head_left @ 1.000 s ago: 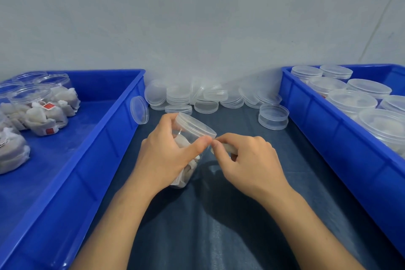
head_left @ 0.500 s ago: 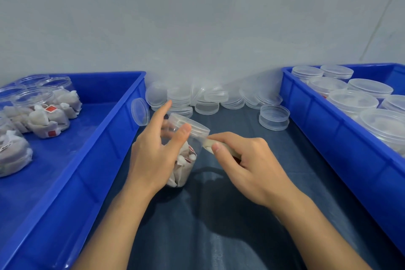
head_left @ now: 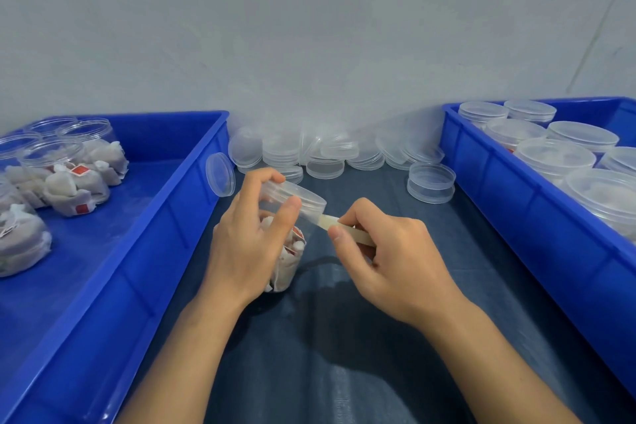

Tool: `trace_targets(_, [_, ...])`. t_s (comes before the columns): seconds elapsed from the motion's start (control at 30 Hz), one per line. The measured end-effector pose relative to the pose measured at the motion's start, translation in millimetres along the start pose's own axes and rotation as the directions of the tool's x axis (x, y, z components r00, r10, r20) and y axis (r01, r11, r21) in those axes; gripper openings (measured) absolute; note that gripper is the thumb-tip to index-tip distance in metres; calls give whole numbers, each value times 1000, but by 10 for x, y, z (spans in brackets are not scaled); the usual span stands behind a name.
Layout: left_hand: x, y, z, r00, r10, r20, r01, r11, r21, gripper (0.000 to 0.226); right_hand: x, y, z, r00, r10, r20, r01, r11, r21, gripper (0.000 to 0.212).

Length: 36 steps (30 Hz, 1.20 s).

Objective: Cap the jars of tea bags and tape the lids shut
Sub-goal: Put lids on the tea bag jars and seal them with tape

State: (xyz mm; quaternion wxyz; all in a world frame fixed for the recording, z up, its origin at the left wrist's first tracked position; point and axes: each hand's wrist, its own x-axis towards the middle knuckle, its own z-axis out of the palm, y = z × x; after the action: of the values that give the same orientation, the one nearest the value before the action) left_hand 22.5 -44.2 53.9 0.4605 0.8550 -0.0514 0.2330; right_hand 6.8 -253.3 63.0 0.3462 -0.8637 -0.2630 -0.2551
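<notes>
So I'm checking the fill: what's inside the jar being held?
Tea bags with red tags show through the jar; the left hand covers the rest.

1. One view only — a wide-angle head camera, looking forward and down from the person's own position.
2. It sits close over the dark table (head_left: pixel 344 372), facing the grey wall (head_left: pixel 309 27) behind it.
3. Blue bins — left (head_left: pixel 137 251), right (head_left: pixel 516 217) — cross its side edges.

- No text, brand or number can be read anywhere.
- Small red tags (head_left: pixel 81 170) are seen on the tea bags (head_left: pixel 74 188) in the left blue bin (head_left: pixel 192 203); any print on them is too small to read.
</notes>
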Motion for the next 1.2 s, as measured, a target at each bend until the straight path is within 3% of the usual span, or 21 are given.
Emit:
trace_targets(0.23, [18, -19, 4, 999, 31, 9, -31, 999, 16, 34, 18, -7, -5, 998, -23, -53, 17, 994, -108, 30])
trace_targets(0.53, [9, -40, -19, 996, 34, 77, -32, 999, -21, 51, 27, 8, 25, 995, -19, -102, 0, 984, -181, 27])
trace_targets(1.2, [5, -9, 45, 998, 59, -20, -57, 995, 87, 58, 32, 78, 67, 997, 1, -76, -19, 969, -245, 30])
